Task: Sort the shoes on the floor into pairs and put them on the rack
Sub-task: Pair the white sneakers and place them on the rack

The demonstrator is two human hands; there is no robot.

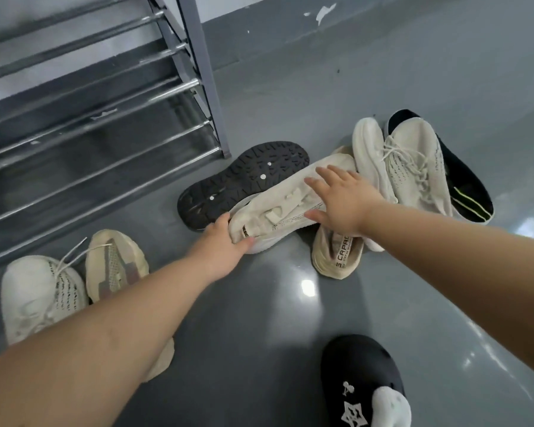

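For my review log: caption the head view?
Left hand grips cream sneaker heel; right hand open above it, beside rack.

Floor (290, 318): glossy grey, white glare patches. Wall base grey, white chipped spots.
Rack (198, 50): grey frame, silvery metal bars.
Overturned shoe (244, 180): black sole, grooved tread, small white dots.
Centre sneaker (290, 201): cream knit, black lettering at heel tab.
Tan sneaker (336, 254): beige, black lettering inside the collar.
Laced sneaker (413, 167): off-white knit, off-white laces.
Dark shoe (466, 192): black, neon yellow-green stripes.
Left sneakers (37, 291): white with a black dotted line; the tan one beside it has a pinkish stripe.
Slipper (361, 365): black, white star charm.
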